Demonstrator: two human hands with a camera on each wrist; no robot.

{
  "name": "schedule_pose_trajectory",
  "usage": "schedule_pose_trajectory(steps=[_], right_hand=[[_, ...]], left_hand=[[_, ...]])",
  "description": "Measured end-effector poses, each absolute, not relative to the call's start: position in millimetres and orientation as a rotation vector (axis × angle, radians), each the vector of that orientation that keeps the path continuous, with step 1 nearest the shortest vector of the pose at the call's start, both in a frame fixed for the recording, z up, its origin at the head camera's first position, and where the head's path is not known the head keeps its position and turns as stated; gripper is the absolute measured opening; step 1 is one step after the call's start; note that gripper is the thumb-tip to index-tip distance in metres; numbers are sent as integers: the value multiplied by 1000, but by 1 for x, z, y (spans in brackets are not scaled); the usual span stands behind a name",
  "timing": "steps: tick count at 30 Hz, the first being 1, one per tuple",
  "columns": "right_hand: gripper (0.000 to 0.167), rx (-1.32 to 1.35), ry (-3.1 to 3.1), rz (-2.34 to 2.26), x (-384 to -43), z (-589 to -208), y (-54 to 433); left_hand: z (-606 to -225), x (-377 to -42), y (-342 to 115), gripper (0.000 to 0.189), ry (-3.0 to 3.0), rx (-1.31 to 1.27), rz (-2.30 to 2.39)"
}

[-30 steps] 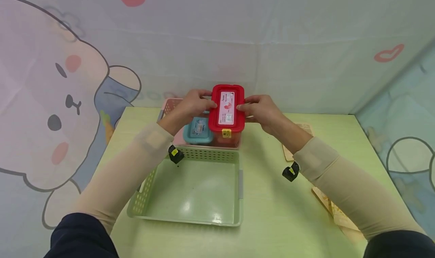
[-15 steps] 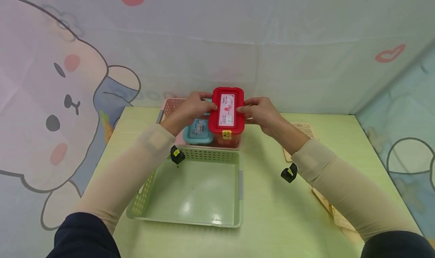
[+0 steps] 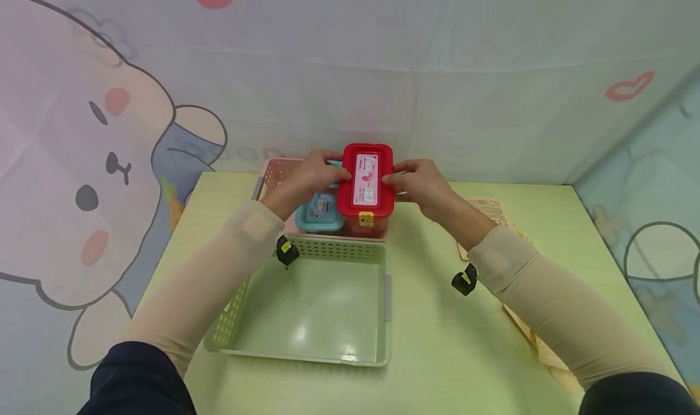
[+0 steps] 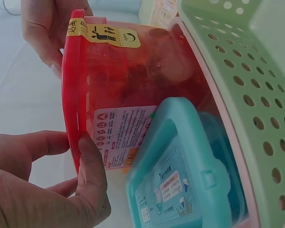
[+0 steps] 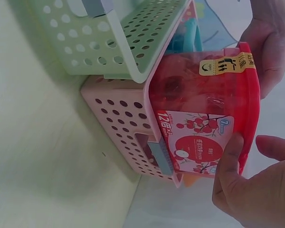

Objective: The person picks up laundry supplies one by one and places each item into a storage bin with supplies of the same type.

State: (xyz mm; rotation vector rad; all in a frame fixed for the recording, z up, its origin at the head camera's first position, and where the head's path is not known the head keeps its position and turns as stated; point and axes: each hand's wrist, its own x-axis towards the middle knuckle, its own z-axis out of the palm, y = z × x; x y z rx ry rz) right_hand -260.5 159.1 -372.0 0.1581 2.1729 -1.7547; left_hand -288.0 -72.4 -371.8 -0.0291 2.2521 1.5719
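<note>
The left hand and right hand pinch opposite long edges of the red-lidded plastic container, fingers parted only by the lid's rim. Its lower part sits inside the right end of the pink perforated basket, its lid above the basket's rim. A light-blue-lidded container lies inside the pink basket, left of it. The light-green basket stands on the bench in front of the pink basket.

Red-lidded box between left hand and right hand: yellow strip reads "open", smile mark by it; side label, near right hand, reads "12倍". Lid label between hands, teal box below left hand: print too small.
</note>
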Motion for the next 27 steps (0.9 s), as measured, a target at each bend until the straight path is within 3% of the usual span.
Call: schedule_pose_trajectory(steps=[27], right_hand=[[46, 160, 2185, -1744, -268, -392, 161]], left_hand=[[-382, -291, -68, 63, 2316, -94, 1519]])
